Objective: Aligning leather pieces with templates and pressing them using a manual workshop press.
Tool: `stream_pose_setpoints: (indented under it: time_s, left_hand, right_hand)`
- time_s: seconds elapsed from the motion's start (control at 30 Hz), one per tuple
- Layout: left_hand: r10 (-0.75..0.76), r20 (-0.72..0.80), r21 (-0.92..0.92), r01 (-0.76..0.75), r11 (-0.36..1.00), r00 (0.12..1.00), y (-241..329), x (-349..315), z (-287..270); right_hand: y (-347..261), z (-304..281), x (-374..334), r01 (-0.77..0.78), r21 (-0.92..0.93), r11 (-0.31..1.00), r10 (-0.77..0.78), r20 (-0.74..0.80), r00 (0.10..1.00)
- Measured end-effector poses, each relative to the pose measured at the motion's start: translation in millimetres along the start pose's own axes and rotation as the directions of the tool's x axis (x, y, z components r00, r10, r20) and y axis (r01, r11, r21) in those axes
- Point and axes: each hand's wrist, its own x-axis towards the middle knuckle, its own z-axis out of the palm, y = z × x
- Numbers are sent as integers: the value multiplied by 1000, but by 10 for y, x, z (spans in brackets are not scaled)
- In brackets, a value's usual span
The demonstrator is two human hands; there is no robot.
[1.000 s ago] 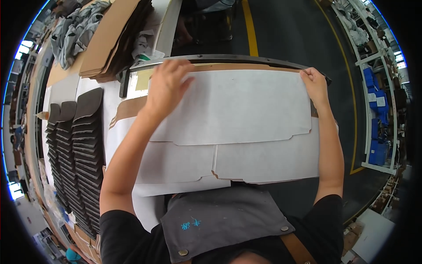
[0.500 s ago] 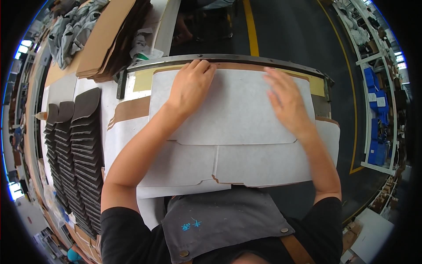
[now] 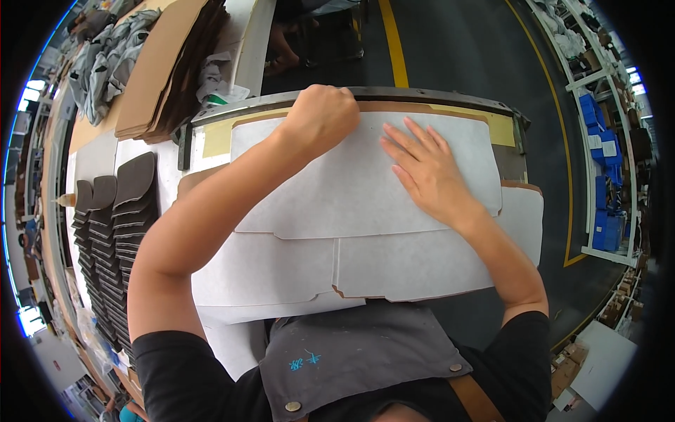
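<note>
Pressing down on a white flat carton blank (image 3: 365, 190), both hands worked at the far side of the surface (image 3: 95, 158). The left hand (image 3: 320, 116) was clenched into a fist at the blank's far edge, right against the dark metal bar (image 3: 422, 95) there; whether it gripped anything could not be told. The right hand (image 3: 425, 172) lay flat and released, fingers (image 3: 411, 137) spread on the upper panel. The blank lay in front of the person, its nearer panels reaching back over the grey apron (image 3: 351, 352), on top of another white sheet. Rows of dark overlapping pieces (image 3: 116, 232) sat to the left, well apart from the hands, with stacked brown cardboard (image 3: 165, 63) beyond them.
</note>
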Motion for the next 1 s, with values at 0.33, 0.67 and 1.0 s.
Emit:
stream_pose_setpoints:
  time_s: [0.33, 0.67, 1.0]
  left_hand:
    - [-229, -322, -297, 131, 946, 918, -454, -144, 111]
    - [-422, -228, -538, 248, 806, 877, -570, -536, 110]
    - [-66, -122, -182, 43, 982, 990, -99, -157, 71]
  right_hand:
    - [2, 23, 1, -8, 10, 1000, 8, -3, 1000]
    - [6, -31, 32, -15, 28, 999, 15, 20, 1000]
    - [-37, -32, -13, -5, -36, 999, 7, 42, 999]
